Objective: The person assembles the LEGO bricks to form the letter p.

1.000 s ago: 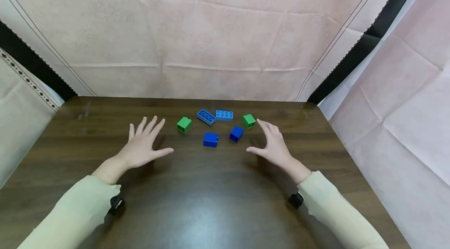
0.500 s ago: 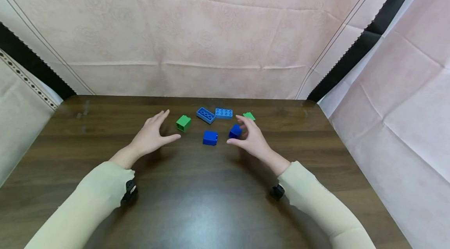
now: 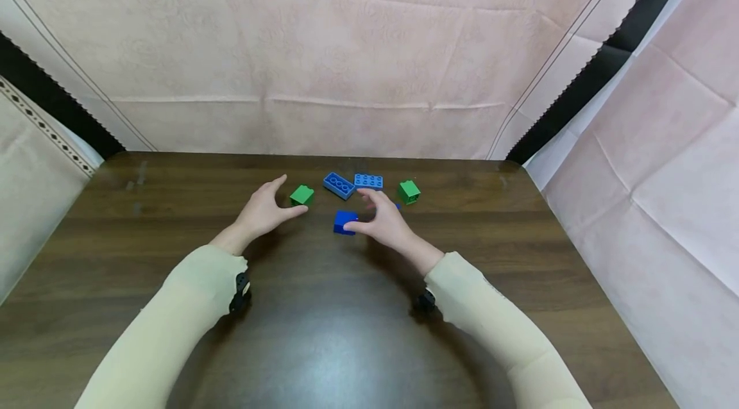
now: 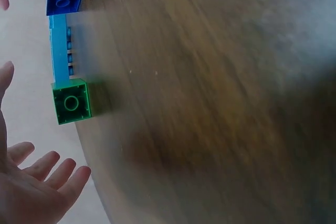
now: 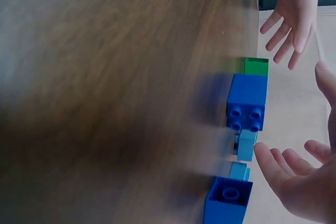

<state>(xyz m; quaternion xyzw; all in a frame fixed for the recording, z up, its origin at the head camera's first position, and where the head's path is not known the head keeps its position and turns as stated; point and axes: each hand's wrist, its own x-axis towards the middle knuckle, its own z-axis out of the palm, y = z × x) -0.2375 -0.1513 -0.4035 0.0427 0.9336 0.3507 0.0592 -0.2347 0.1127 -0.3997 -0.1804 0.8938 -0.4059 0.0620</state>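
Observation:
My left hand [image 3: 258, 213] hovers beside the left green brick [image 3: 301, 195], thumb and fingers spread apart with nothing between them. In the left wrist view that green brick [image 4: 72, 102] shows its hollow underside, apart from the fingers. My right hand [image 3: 385, 222] reaches over a dark blue brick [image 3: 345, 222], its thumb overlapping the brick's right side in the head view. The right wrist view shows this blue brick [image 5: 247, 100] with its studs sideways and a gap to the fingers. A second dark blue brick [image 5: 227, 203] is mostly hidden behind the right hand in the head view.
Two lighter blue bricks lie studs up farther back, a tilted one [image 3: 339, 185] and a straight one [image 3: 368, 181]. Another green brick [image 3: 409, 191] sits to their right. The brown wooden table [image 3: 323, 332] ends at a pale cloth backdrop [image 3: 346, 63].
Both hands have moved inward and forward. The right hand went left past the right green brick and the second dark blue brick; the left hand came close to the left green brick.

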